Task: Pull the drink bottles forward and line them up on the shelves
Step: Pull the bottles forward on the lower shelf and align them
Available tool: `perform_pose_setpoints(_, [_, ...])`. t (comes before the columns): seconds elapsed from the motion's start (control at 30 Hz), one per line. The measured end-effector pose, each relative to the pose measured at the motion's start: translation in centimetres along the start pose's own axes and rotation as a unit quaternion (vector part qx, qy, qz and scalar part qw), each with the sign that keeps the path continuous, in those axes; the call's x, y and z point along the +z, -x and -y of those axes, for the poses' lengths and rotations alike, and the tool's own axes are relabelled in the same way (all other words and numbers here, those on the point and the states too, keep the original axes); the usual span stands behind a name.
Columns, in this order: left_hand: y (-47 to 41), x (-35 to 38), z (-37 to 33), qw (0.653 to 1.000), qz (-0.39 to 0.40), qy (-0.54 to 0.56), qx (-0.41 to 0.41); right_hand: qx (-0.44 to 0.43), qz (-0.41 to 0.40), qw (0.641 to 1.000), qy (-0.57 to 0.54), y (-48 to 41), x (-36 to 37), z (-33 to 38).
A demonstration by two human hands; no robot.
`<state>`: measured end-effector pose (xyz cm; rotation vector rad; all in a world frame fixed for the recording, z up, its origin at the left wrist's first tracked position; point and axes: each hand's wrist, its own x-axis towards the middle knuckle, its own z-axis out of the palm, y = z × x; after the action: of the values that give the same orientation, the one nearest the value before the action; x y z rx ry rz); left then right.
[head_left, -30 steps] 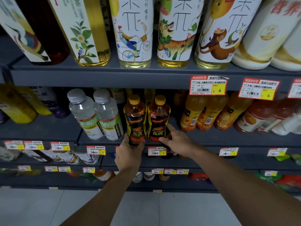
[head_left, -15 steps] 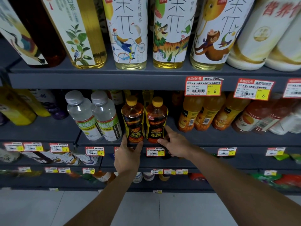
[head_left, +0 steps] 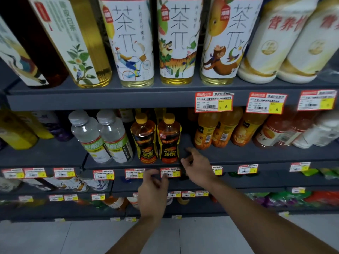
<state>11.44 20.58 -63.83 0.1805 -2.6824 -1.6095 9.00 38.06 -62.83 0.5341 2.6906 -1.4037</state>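
Note:
Two amber Hi-Tiger bottles with yellow caps, a left one (head_left: 144, 139) and a right one (head_left: 169, 140), stand side by side at the front edge of the middle shelf (head_left: 238, 156). My left hand (head_left: 153, 193) hangs below the shelf edge in front of the price tags, fingers loosely curled, holding nothing. Just right of the right bottle's base, my right hand (head_left: 197, 166) hovers apart from it, its fingers loosely bent and empty. Two clear electrolyte water bottles (head_left: 102, 138) stand to the left of the Hi-Tiger pair.
Orange juice bottles (head_left: 222, 131) and reddish bottles (head_left: 275, 132) sit farther back on the right of the middle shelf. Tall tea bottles (head_left: 176, 41) fill the top shelf. Yellow bottles (head_left: 16, 129) are at far left. Lower shelves hold more drinks; grey floor lies below.
Both hands have let go of the two Hi-Tiger bottles and drawn back; the left hand dropped below the shelf edge. The bottles stay at the front edge.

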Motion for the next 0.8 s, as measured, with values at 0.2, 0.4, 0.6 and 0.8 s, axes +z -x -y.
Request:
perform_pose_setpoints(0.2, [1.0,2.8,-4.0,0.983,0.16,-0.032,0.085,0.054,-0.153,0.987,0.002,2.9,-4.9,-2.5])
perform_pose_setpoints(0.4, [-0.5,8.3,-7.7,0.991,0.096,-0.01,0.091,0.059,-0.252,0.966,-0.013,1.7,-8.2,-4.5])
perform_pose_setpoints(0.6, [-2.1,12.5,-9.4,0.999,0.014,0.024,0.018,0.026,-0.24,0.969,-0.057,-0.9,-8.4,-5.1])
perform_pose_setpoints(0.8, [-3.2,14.0,-10.0,0.998,-0.003,0.039,0.043,0.009,-0.234,0.97,-0.07,-2.2,-8.8,-5.5])
